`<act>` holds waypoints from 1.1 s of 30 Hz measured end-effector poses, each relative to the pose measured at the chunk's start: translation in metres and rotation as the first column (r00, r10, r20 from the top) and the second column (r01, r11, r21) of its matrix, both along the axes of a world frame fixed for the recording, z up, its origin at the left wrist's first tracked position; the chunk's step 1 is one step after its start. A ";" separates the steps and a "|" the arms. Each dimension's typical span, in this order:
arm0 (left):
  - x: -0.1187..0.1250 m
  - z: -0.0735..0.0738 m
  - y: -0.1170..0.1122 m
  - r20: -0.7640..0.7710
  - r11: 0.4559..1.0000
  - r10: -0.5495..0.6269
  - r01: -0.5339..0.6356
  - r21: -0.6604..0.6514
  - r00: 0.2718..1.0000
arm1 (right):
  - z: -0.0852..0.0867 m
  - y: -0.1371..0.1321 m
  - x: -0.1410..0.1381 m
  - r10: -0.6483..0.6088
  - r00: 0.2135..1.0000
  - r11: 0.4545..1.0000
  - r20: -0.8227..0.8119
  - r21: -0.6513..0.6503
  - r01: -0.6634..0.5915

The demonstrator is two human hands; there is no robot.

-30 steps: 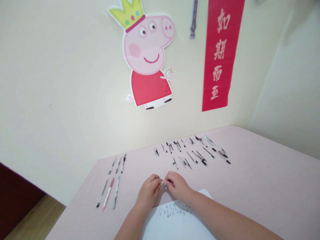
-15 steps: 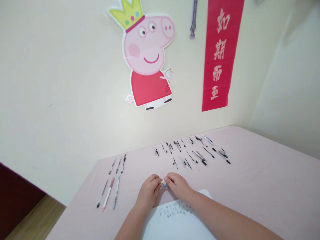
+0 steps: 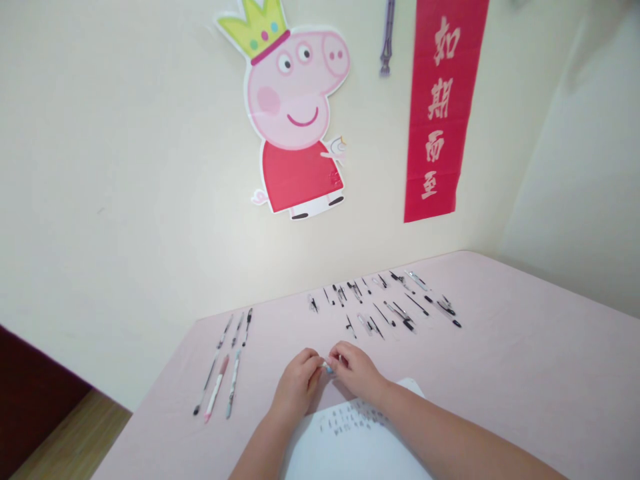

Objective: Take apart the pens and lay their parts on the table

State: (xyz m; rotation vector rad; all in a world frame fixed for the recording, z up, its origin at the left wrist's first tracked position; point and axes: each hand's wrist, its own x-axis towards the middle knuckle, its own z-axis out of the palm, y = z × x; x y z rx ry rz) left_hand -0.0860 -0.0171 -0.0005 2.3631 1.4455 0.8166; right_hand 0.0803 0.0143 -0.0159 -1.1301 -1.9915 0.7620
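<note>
- The left hand (image 3: pixel 299 380) has its fingers closed on one end of a small white and light-blue piece (image 3: pixel 328 367), whose exact form is too small to tell.
- The right hand (image 3: pixel 356 370) grips the other end between bent fingers; the piece sits between both hands, over the middle of the pale pink table (image 3: pixel 525 373).
- A white sheet with rows of dark handwriting (image 3: pixel 350 457) lies between the forearms, its far edge just below the hands, the right forearm across its right edge.
- Two rows of black and clear pen parts (image 3: pixel 384 314) lie beyond the hands, the farther one near the table's back edge at the cream wall (image 3: pixel 150 200).
- Six slim pens (image 3: pixel 217 389) lie near the left edge, bare tabletop between them and the left hand.
- Wide pink surface stretches rightward from the right forearm.
</note>
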 end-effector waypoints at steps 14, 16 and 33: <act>0.000 0.002 -0.001 -0.044 1.000 0.021 -0.021 -0.001 0.999 | -0.003 0.000 -0.001 0.016 1.000 1.000 -0.014 0.027 -0.015; 0.000 0.002 -0.001 -0.049 1.000 0.024 -0.024 -0.001 0.999 | -0.003 0.000 -0.001 0.017 1.000 1.000 -0.022 0.020 -0.016; -0.002 -0.002 0.001 -0.080 1.000 0.025 -0.024 0.016 0.996 | -0.003 0.001 -0.001 0.009 1.000 1.000 0.005 0.012 -0.009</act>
